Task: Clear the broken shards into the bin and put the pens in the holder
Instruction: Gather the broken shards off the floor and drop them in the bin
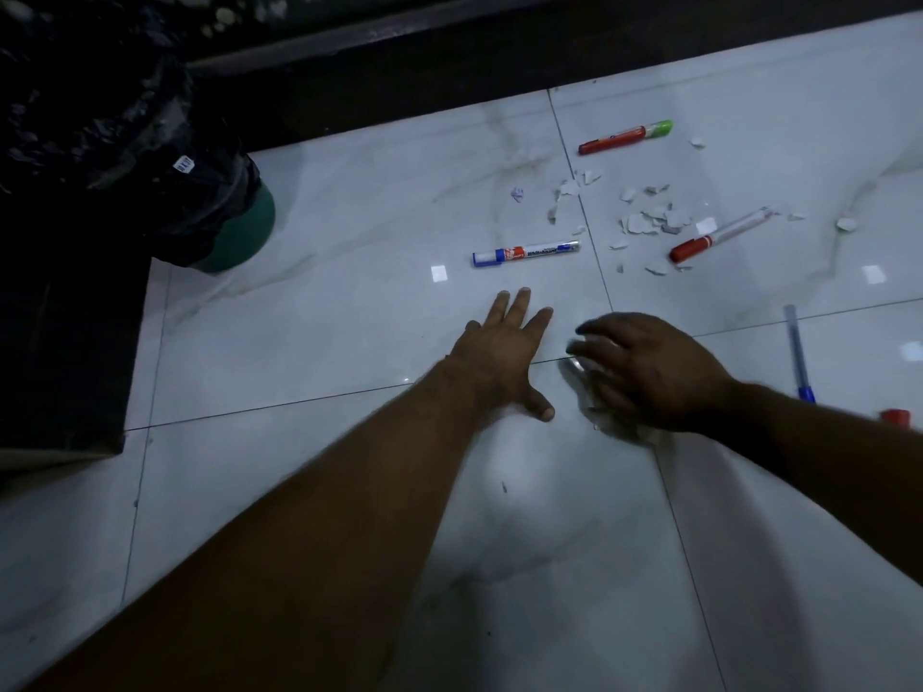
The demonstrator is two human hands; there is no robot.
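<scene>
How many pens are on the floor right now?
4: a blue marker beyond the left hand, a green-capped red marker farthest off, a red-capped marker beside the shards, a thin blue pen at right. A red piece at the right edge may be a fifth.

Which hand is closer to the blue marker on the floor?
Left. The left hand is spread flat just short of the blue marker, fingers pointing toward it. The right hand is farther, off to the marker's lower right.

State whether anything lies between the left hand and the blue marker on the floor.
Nothing visible does. Only bare floor separates the left hand from the blue marker just ahead of it; the shards lie farther right, out of that path.
</scene>
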